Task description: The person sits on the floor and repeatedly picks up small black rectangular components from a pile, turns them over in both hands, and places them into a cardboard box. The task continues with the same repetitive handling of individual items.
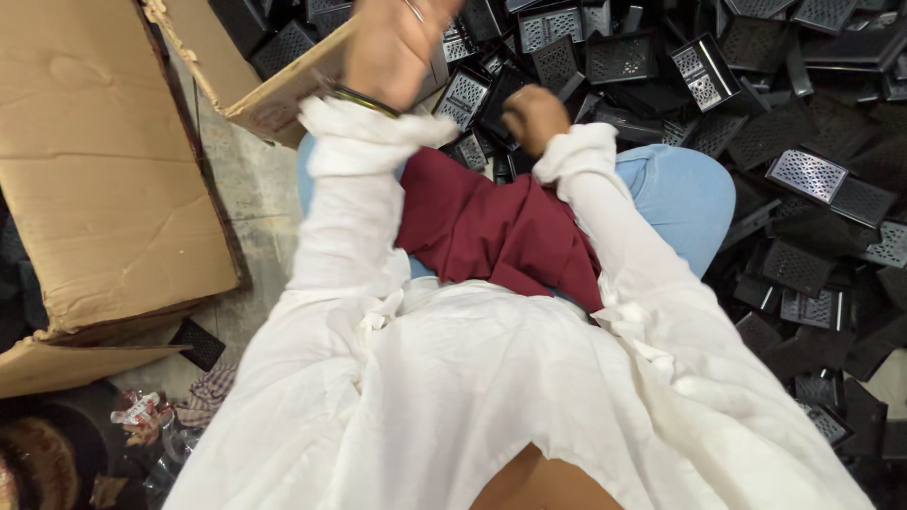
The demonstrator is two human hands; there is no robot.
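Observation:
My left hand (395,42) is raised and blurred at the top of the view, in front of a cardboard box flap (274,94). Its fingertips are cut off by the frame edge, so its grip is unclear. A dark bangle circles that wrist. My right hand (534,113) is curled into a fist over my lap, closed on a black plastic grater part (496,102). A maroon cloth (501,231) lies across my lap, between my white sleeves. My blue-clad knee (685,194) shows to the right.
A big heap of black plastic trays and metal grater plates (808,175) fills the floor ahead and to the right. A large cardboard box (104,170) stands at the left. Wrappers and scraps (142,411) lie at the lower left.

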